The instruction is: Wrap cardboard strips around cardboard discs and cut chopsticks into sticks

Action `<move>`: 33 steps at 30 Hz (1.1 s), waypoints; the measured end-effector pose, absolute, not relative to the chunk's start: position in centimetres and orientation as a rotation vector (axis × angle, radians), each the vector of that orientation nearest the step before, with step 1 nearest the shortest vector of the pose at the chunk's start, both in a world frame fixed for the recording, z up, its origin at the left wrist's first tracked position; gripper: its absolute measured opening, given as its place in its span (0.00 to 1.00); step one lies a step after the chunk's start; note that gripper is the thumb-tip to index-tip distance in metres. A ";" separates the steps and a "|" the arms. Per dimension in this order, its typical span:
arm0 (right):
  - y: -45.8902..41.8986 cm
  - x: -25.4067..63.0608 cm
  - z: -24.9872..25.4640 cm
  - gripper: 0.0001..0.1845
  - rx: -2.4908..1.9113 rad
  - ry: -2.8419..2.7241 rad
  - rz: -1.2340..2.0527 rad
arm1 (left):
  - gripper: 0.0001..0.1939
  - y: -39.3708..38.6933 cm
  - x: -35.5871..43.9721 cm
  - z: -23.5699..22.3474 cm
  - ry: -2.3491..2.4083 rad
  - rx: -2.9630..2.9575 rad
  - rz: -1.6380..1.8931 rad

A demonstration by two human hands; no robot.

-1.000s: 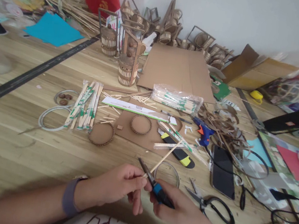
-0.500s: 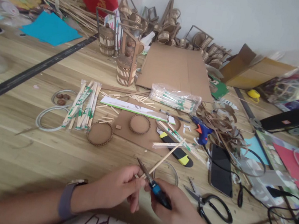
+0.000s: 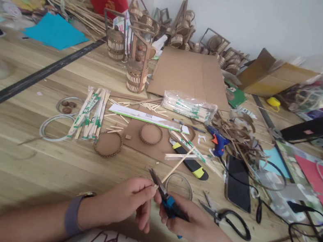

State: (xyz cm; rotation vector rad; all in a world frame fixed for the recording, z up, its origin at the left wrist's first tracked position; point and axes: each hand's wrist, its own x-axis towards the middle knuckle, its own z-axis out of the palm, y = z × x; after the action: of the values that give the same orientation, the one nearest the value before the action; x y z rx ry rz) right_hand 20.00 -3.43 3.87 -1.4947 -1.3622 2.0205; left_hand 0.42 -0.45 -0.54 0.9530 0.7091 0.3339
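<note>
My left hand (image 3: 136, 200) pinches the near end of a thin wooden chopstick (image 3: 179, 164), which slants up and away to the right. In my right hand (image 3: 190, 222) are long-nose pliers (image 3: 170, 206) with blue and black handles. Their dark jaws lie across the chopstick just beside my left fingertips; whether they bite into it I cannot tell. A grey ring (image 3: 190, 184) lies behind my right hand. To its right rest black-handled scissors (image 3: 218, 216). Beyond the hands are a black and yellow utility knife (image 3: 193, 167) and two braided brown rings (image 3: 108, 144).
Wrapped chopsticks (image 3: 96, 116) and short cut sticks (image 3: 151, 106) lie on the wooden table. A blue glue gun (image 3: 219, 143) and a phone (image 3: 238, 184) are at right. Small lidded baskets (image 3: 136, 77) stand near a cardboard sheet (image 3: 191, 74).
The pliers have turned in my right hand, their handles now spread with a blue grip showing below. The chopstick has slid down and toward me, so less shows beyond the jaws.
</note>
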 end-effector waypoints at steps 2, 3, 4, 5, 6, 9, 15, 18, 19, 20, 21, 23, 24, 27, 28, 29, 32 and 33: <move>-3.4 20.0 3.8 0.14 -1.493 -1.366 2.022 | 0.27 -0.5 0.4 -0.5 0.704 0.958 0.335; -3.4 20.0 3.7 0.14 -1.494 -1.369 2.020 | 0.26 -0.5 0.4 -0.6 0.704 0.963 0.335; -3.4 20.0 3.7 0.13 -1.498 -1.374 2.016 | 0.26 -0.4 0.4 -0.6 0.706 0.968 0.335; -3.4 20.0 3.6 0.13 -1.508 -1.382 2.006 | 0.27 -0.4 0.5 -0.6 0.709 0.974 0.337; -3.4 20.0 3.6 0.12 -1.520 -1.394 1.991 | 0.27 -0.4 0.5 -0.6 0.714 0.981 0.338; -3.5 19.9 3.3 0.12 -1.547 -1.459 1.934 | 0.27 -0.5 0.4 -0.7 0.728 1.010 0.336; -3.9 19.4 2.7 0.09 -1.540 -1.587 1.742 | 0.27 -0.6 0.3 -0.9 0.730 1.070 0.352; -4.0 19.2 2.4 0.09 -1.524 -1.581 1.702 | 0.26 -0.6 0.2 -0.9 0.746 1.098 0.356; -4.0 19.2 2.2 0.09 -1.524 -1.583 1.703 | 0.26 -0.6 0.2 -0.9 0.754 1.105 0.357; -4.0 19.2 2.1 0.09 -1.528 -1.578 1.710 | 0.26 -0.5 0.3 -0.9 0.764 1.109 0.360; -4.1 19.2 2.0 0.08 -1.534 -1.562 1.724 | 0.27 -0.5 0.3 -1.0 0.775 1.112 0.364; -4.1 19.2 1.9 0.09 -1.546 -1.495 1.773 | 0.27 -0.3 0.3 -1.0 0.794 1.111 0.371; -4.1 19.2 1.9 0.09 -1.543 -1.454 1.808 | 0.27 -0.3 0.3 -1.0 0.799 1.111 0.372; -4.1 19.2 2.2 0.13 -1.510 -1.310 1.928 | 0.26 -0.1 0.4 -0.9 0.788 1.109 0.367; -4.1 19.2 2.3 0.14 -1.505 -1.267 1.955 | 0.26 -0.1 0.4 -0.8 0.786 1.111 0.365; -4.1 19.2 2.4 0.15 -1.509 -1.232 1.970 | 0.26 -0.1 0.4 -0.8 0.786 1.113 0.362; -4.2 19.2 2.5 0.14 -1.543 -1.241 1.954 | 0.25 -0.2 0.4 -0.6 0.804 1.130 0.351; -4.2 19.2 2.5 0.13 -1.547 -1.269 1.942 | 0.25 -0.2 0.4 -0.5 0.808 1.138 0.347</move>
State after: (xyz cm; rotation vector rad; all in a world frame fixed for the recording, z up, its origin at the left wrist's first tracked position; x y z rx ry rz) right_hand 19.24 -4.20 2.50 -1.5475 -1.2689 1.9419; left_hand 0.41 -0.21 -0.51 1.1380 0.8080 0.3467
